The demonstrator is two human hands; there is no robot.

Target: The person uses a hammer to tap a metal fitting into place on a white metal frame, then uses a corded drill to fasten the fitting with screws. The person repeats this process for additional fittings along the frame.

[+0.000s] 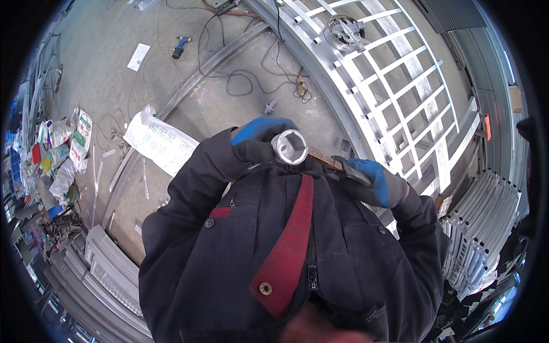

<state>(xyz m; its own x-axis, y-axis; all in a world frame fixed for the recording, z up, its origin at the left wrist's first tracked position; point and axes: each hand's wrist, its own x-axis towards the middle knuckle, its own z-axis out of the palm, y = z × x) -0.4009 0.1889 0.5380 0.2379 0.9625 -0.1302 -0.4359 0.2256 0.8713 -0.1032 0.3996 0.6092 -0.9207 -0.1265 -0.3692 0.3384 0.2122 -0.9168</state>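
My left hand (pixel 260 140), in a blue and grey glove, is closed round a short silvery metal piece (pixel 290 147) with a round open end turned up toward me. It is held just in front of my chest. My right hand (pixel 372 182), gloved the same way, grips the dark handle of a narrow flat tool that looks like a file (pixel 325 159). Its brownish blade reaches left to the metal piece; whether the two touch I cannot tell. A printed paper sheet (pixel 160 140) lies beyond my left forearm, partly hidden by the sleeve.
A welded metal grille frame (pixel 394 94) lies ahead to the right, with a container of metal parts (pixel 346 33) on it. Cables (pixel 251 80) and a blue and black tool (pixel 180 48) lie on the floor. Bags (pixel 66 146) and profiles stand left, stacked bars (pixel 483 220) right.
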